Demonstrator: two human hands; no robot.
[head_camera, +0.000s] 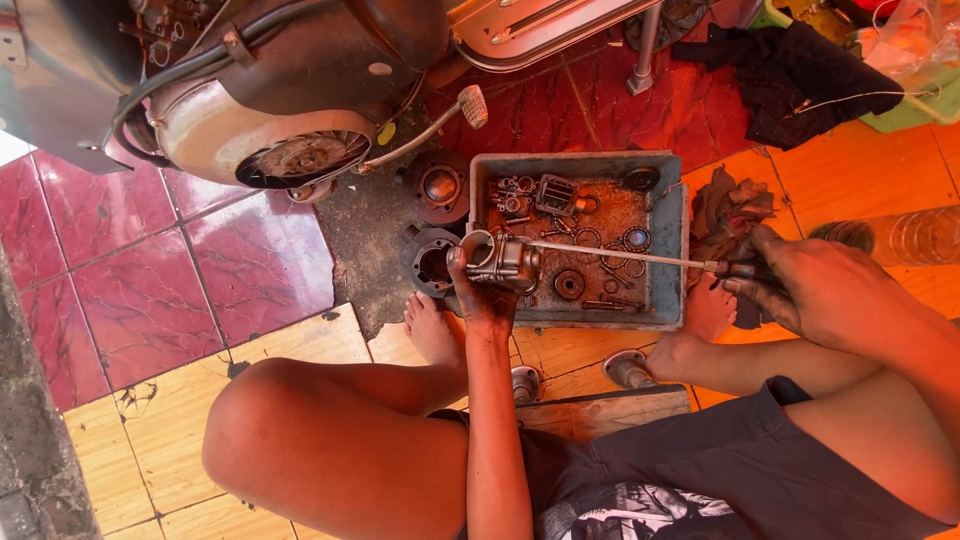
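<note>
My left hand (480, 290) grips a small metal carburettor body (503, 260) over the left edge of a grey parts tray (668, 240). My right hand (815, 285) holds the dark handle of a long screwdriver (620, 256). The shaft runs left across the tray and its tip meets the carburettor. Both hands are smeared with black grease. Inside the tray lie several small parts: rings, gears and another carburettor piece (555, 193).
A scooter's engine side (270, 120) with its kick lever (440, 118) stands at the upper left. A cylinder (430, 260) and a round cover (438, 185) lie beside the tray. Greasy rags (730, 210), dark cloth (790, 75) and a clear bottle (900, 235) lie to the right.
</note>
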